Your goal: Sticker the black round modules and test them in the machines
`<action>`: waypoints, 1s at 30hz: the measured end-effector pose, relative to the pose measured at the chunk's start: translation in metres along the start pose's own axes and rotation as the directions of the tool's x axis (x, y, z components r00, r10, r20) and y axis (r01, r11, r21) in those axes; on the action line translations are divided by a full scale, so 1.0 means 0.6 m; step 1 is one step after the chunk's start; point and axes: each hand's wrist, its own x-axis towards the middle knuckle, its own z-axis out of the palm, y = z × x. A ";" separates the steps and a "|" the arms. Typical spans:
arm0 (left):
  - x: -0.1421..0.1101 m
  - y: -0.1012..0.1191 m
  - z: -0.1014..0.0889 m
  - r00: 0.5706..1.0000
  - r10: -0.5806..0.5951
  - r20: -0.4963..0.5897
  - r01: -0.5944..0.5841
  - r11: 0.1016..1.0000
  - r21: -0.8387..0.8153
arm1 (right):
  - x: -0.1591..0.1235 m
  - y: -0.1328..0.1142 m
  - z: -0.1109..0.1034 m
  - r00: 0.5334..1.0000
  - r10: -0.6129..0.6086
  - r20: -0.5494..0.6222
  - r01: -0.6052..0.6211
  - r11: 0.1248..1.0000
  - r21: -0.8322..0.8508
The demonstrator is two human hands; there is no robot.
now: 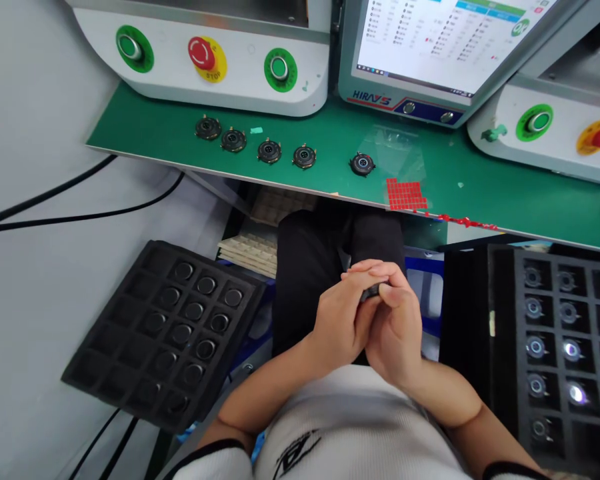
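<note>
Both hands meet over my lap, below the bench's front edge. Between them sits a small black watch case, of which only a dark rounded edge shows. My left hand is closed around it from the left. My right hand wraps it from the other side, with the thumb pressed against the edge and the fingers overlapping the left ones. Most of the case is hidden by the fingers. Several similar watch cases lie backs up in a row on the green bench, and a single watch case lies further right.
A black foam tray with round dark pieces stands at left; another compartment tray holds watch parts at right. Red stickers lie on a clear bag. Machines with green buttons, a red stop button and a monitor line the back.
</note>
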 end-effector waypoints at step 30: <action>0.005 0.053 -0.011 0.726 -0.366 0.582 0.593 -0.095 -0.799 | 0.040 -0.014 -0.101 0.540 -0.527 0.656 0.700 0.714 -0.003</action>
